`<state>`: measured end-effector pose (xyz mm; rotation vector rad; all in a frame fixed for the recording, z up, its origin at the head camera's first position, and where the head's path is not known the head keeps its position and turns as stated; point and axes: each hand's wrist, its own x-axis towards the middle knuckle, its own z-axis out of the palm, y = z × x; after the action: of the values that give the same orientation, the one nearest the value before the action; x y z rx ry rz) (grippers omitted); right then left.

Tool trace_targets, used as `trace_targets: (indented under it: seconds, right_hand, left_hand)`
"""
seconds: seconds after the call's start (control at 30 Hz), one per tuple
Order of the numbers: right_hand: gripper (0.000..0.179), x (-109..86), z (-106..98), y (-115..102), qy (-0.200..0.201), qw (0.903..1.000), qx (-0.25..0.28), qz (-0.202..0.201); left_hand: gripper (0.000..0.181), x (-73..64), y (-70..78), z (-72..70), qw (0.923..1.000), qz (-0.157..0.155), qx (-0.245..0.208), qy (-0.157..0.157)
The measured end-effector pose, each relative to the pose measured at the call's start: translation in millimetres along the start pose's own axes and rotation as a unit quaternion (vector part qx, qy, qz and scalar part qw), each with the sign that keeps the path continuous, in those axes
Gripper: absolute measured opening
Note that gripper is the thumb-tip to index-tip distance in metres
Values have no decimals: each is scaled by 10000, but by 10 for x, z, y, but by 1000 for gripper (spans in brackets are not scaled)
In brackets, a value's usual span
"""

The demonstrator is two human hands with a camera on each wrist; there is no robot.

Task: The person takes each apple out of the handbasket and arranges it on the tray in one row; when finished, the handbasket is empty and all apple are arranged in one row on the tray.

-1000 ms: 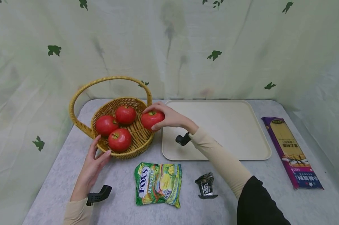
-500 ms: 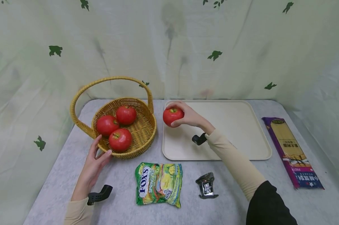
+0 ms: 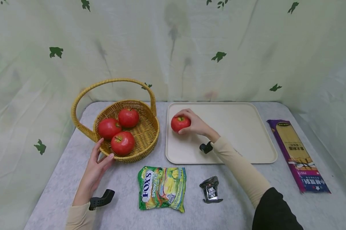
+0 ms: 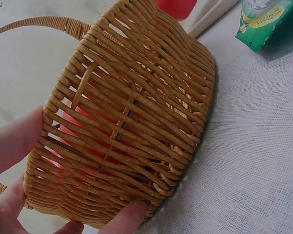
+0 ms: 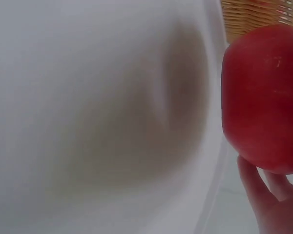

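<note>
My right hand (image 3: 193, 122) grips a red apple (image 3: 180, 124) by its sides, low over the left part of the cream tray (image 3: 233, 134). In the right wrist view the apple (image 5: 263, 97) fills the right edge, fingers curled beneath it. On the left stands a wicker basket (image 3: 144, 143) with a tall handle and three red apples (image 3: 122, 143) inside. My left hand (image 3: 94, 169) holds the basket at its near left side. The left wrist view has thumb and fingers spread round the woven wall (image 4: 122, 122), one fingertip low near the base.
A green Fox's candy bag (image 3: 162, 188) lies in front of the basket. Right of it is a small black wrapped snack (image 3: 211, 190). A long purple and gold packet (image 3: 297, 156) lies at the table's right side. Leaf-patterned fabric (image 3: 190, 48) hangs behind the table.
My right hand has carried the apple right, from the basket's right rim to over the tray, then a little lower. The left hand and basket have stayed in place.
</note>
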<state>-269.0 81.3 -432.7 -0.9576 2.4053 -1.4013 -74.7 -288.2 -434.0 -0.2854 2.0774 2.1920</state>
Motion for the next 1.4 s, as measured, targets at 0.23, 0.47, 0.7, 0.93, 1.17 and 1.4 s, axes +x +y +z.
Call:
trace_targets:
  seconds: [0.23, 0.47, 0.7, 0.93, 1.17, 1.4]
  right_hand:
    - [64, -3, 88, 65, -203, 9997, -112, -103]
    - [65, -7, 133, 92, -339, 9988, -298, -176]
    - [64, -10, 98, 44, -429, 9979, -466, 162]
    - [60, 22, 51, 3, -165, 9997, -169, 17]
    - [53, 53, 32, -216, 185, 9987, 266, -404]
    - [53, 124, 177, -494, -69, 9935, 859, -749]
  left_hand:
    - [78, -5, -2, 3, 10000, 15, -8, -2]
    - [77, -13, 0, 10, 10000, -6, 3, 25]
    - [77, -15, -7, 9, 10000, 33, -5, 25]
    - [78, 1, -7, -1, 10000, -50, 33, 29]
    - [78, 14, -15, -17, 9999, -102, 84, 46]
    - [78, 8, -14, -15, 10000, -70, 52, 17]
